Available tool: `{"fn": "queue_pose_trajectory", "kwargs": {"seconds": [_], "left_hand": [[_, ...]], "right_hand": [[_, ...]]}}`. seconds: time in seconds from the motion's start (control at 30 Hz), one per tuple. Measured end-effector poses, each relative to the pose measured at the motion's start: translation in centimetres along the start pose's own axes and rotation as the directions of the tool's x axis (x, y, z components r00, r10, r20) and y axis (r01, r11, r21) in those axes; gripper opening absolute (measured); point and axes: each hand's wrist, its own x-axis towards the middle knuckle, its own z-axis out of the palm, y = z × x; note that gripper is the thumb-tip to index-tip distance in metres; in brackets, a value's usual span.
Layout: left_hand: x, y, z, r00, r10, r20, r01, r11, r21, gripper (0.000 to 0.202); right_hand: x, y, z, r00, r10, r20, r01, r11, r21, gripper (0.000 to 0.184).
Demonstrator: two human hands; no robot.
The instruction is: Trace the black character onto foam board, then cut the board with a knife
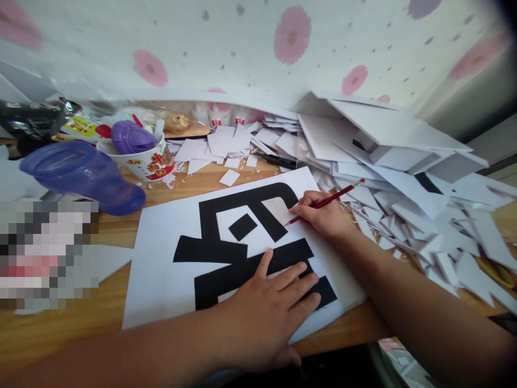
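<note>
Black shapes [210, 250] lie partly under the flat, spread left grip [270, 304]. The right grip [328, 217] pinches a red pencil [338, 195], its tip near them.

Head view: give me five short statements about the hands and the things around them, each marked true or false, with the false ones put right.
1. The right hand holds a slim dark-red pencil. True.
2. The left hand is lifted clear of the white sheet with black shapes. False: it lies spread on it.
3. The pencil's eraser end points down at the sheet. False: the sharpened tip does.
4. A purple plastic object sits in the white, red-printed tub. True.
5. Loose white offcuts lie only left of the sheet. False: many lie beyond it and to its right.
</note>
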Motion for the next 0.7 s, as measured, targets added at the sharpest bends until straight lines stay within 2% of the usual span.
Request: {"fn": "queue_pose_trajectory", "kwargs": {"seconds": [0.7], "left_hand": [[-0.09,-0.14,0.03,1.0,0.004,-0.011,-0.004,1.0,0.003,0.074]], "right_hand": [[-0.05,0.16,-0.55,0.996,0.011,0.089,-0.017,0.998,0.064,0.029]]}}
